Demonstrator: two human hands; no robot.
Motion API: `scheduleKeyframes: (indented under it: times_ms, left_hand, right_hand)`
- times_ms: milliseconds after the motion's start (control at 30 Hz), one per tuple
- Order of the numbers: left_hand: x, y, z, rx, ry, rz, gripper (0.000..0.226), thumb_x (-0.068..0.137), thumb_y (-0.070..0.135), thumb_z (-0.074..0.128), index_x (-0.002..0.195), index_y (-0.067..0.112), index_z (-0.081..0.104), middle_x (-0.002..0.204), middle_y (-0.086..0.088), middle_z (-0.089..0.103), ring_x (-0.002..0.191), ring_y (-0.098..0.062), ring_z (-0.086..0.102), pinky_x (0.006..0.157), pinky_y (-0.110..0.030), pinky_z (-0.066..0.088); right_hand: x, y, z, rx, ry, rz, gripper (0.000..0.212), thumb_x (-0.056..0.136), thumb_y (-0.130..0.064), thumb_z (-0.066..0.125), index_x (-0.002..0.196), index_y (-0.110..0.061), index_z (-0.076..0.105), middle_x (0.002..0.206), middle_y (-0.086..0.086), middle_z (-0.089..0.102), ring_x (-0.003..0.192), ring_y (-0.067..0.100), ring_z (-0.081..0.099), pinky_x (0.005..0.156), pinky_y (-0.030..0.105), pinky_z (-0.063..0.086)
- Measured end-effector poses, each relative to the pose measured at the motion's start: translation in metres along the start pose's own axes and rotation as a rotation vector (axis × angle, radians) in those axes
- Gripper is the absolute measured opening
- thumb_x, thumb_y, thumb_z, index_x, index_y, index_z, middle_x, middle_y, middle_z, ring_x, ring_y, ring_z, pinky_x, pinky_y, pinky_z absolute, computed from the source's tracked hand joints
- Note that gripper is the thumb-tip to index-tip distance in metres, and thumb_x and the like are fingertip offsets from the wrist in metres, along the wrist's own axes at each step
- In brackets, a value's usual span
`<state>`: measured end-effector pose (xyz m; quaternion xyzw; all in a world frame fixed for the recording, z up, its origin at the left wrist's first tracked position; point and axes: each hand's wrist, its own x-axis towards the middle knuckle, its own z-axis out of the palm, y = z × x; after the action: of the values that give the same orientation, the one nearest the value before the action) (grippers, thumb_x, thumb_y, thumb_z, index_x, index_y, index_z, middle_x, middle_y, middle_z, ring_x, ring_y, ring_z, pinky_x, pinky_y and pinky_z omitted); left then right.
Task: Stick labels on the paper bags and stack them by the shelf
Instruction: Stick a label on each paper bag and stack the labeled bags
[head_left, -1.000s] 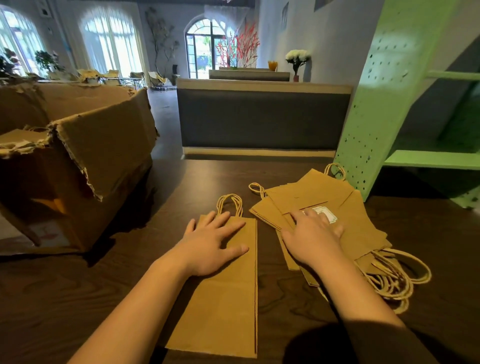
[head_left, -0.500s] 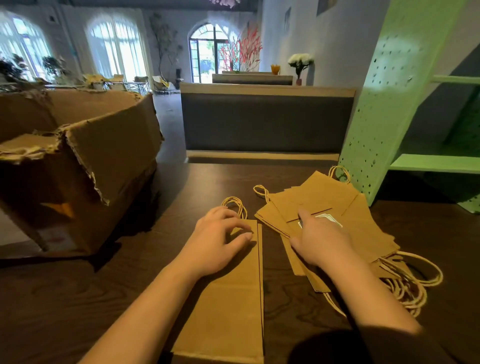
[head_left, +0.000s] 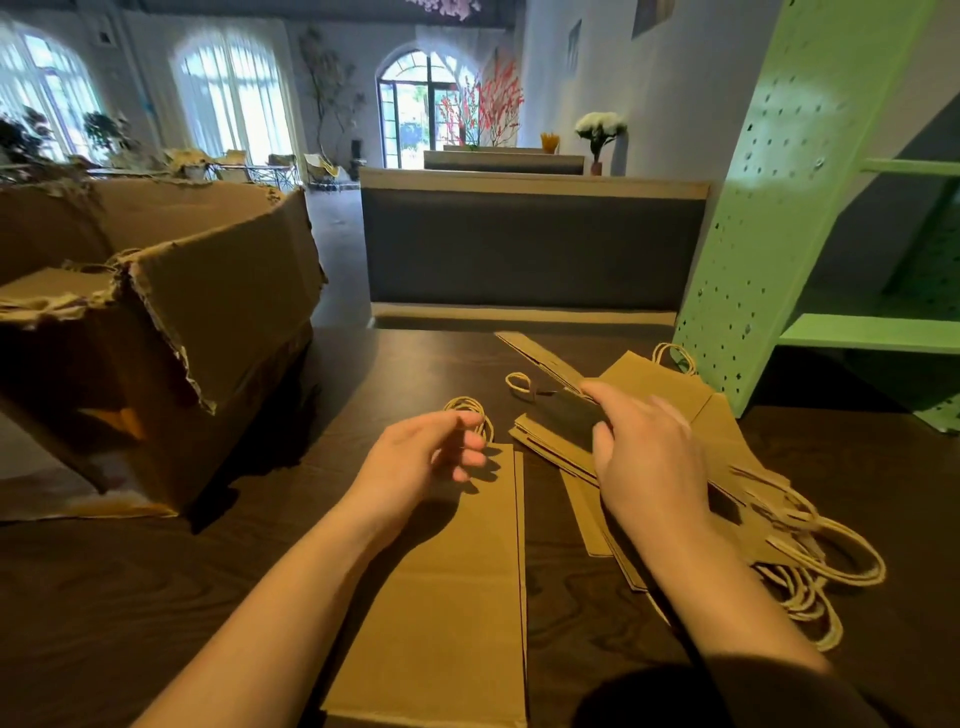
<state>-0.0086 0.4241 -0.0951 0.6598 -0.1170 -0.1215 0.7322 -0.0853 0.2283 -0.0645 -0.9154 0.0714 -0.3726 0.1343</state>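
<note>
A flat brown paper bag lies lengthwise on the dark table in front of me, its twine handle at the far end. My left hand hovers just above the bag's top edge, fingers loosely curled and holding nothing. To the right, several more bags lie fanned in a pile at the foot of the green shelf. My right hand grips the top bag of that pile by its edge, thumb underneath, and this bag is tilted up off the others. No label shows.
A large torn cardboard box stands on the table's left side. Loose twine handles trail off the pile toward the right front. The dark wooden table ends at a grey bench back beyond.
My right hand went from pressing the white label on the pile to gripping and lifting the top bag. My left hand rose off the near bag and curled.
</note>
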Motion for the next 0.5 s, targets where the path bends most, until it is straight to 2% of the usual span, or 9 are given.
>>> scheduleKeyframes:
  times_ms: [33, 100, 167, 233, 267, 300, 367, 433, 500]
  left_hand:
    - [-0.001, 0.002, -0.001, -0.165, -0.017, -0.050, 0.037, 0.109, 0.027, 0.041, 0.115, 0.006, 0.071, 0.104, -0.015, 0.065, 0.088, -0.024, 0.062, 0.069, -0.028, 0.053]
    - [-0.005, 0.007, -0.008, -0.478, -0.065, -0.155, 0.044, 0.107, 0.039, 0.043, 0.112, 0.007, 0.073, 0.118, -0.015, 0.056, 0.103, -0.029, 0.060, 0.073, -0.031, 0.061]
    - [-0.006, 0.012, -0.020, -0.728, -0.170, -0.291, 0.059, 0.099, 0.057, 0.046, 0.115, 0.007, 0.073, 0.122, -0.016, 0.063, 0.112, -0.031, 0.064, 0.087, -0.040, 0.061]
    - [-0.006, 0.015, -0.034, -0.713, -0.287, -0.331, 0.078, 0.092, 0.068, 0.049, 0.130, 0.002, 0.067, 0.129, -0.019, 0.067, 0.111, -0.032, 0.068, 0.099, -0.043, 0.053]
    - [-0.006, 0.017, -0.038, -0.650, -0.321, -0.319, 0.077, 0.090, 0.065, 0.057, 0.132, 0.001, 0.065, 0.128, -0.021, 0.067, 0.108, -0.030, 0.069, 0.099, -0.042, 0.053]
    - [-0.005, 0.016, -0.040, -0.579, -0.320, -0.296, 0.066, 0.089, 0.055, 0.066, 0.128, 0.002, 0.068, 0.121, -0.020, 0.069, 0.100, -0.028, 0.072, 0.092, -0.039, 0.057]
    - [-0.004, 0.015, -0.039, -0.463, -0.239, -0.286, 0.037, 0.091, 0.032, 0.067, 0.114, 0.003, 0.073, 0.104, -0.017, 0.074, 0.081, -0.023, 0.075, 0.070, -0.032, 0.063]
    - [-0.003, 0.012, -0.037, -0.349, -0.138, -0.265, 0.030, 0.095, 0.019, 0.060, 0.115, 0.001, 0.070, 0.098, -0.016, 0.075, 0.072, -0.021, 0.074, 0.057, -0.027, 0.060]
    - [-0.002, 0.012, -0.037, -0.257, -0.093, -0.218, 0.027, 0.098, 0.016, 0.058, 0.115, -0.001, 0.071, 0.096, -0.015, 0.075, 0.071, -0.019, 0.071, 0.053, -0.024, 0.056]
  right_hand:
    - [-0.001, -0.002, 0.000, 0.074, 0.079, -0.103, 0.042, 0.089, -0.001, 0.066, 0.126, -0.021, 0.066, 0.112, -0.001, 0.072, 0.109, 0.020, 0.065, 0.110, 0.045, 0.038]
    - [-0.005, 0.001, 0.007, 0.231, 0.145, -0.305, 0.041, 0.084, 0.007, 0.064, 0.116, -0.016, 0.071, 0.115, -0.003, 0.071, 0.115, 0.012, 0.062, 0.119, 0.050, 0.027]
    - [-0.006, 0.005, 0.013, 0.459, 0.056, -0.347, 0.043, 0.082, 0.015, 0.061, 0.104, -0.019, 0.074, 0.117, -0.010, 0.069, 0.124, 0.007, 0.055, 0.122, 0.056, 0.018]
    - [-0.005, 0.006, 0.017, 0.618, -0.066, -0.276, 0.052, 0.080, 0.020, 0.061, 0.090, -0.029, 0.074, 0.123, -0.018, 0.066, 0.137, 0.008, 0.044, 0.120, 0.060, 0.017]
    - [-0.004, 0.006, 0.017, 0.663, -0.130, -0.221, 0.054, 0.081, 0.020, 0.061, 0.083, -0.033, 0.075, 0.129, -0.023, 0.062, 0.142, 0.007, 0.036, 0.120, 0.058, 0.019]
    - [-0.004, 0.005, 0.017, 0.700, -0.201, -0.164, 0.053, 0.083, 0.018, 0.063, 0.079, -0.034, 0.076, 0.137, -0.028, 0.055, 0.146, 0.003, 0.028, 0.121, 0.051, 0.022]
    - [-0.003, 0.003, 0.014, 0.776, -0.343, -0.064, 0.050, 0.086, 0.011, 0.068, 0.078, -0.037, 0.078, 0.147, -0.036, 0.039, 0.146, -0.007, 0.017, 0.118, 0.026, 0.026]
    - [-0.002, -0.005, 0.006, 0.848, -0.467, -0.004, 0.050, 0.090, 0.008, 0.064, 0.076, -0.038, 0.079, 0.151, -0.038, 0.031, 0.144, -0.010, 0.020, 0.106, 0.005, 0.029]
    - [-0.003, -0.013, 0.001, 0.955, -0.491, 0.137, 0.050, 0.098, 0.004, 0.051, 0.083, -0.033, 0.080, 0.152, -0.031, 0.035, 0.139, -0.006, 0.033, 0.093, -0.002, 0.036]
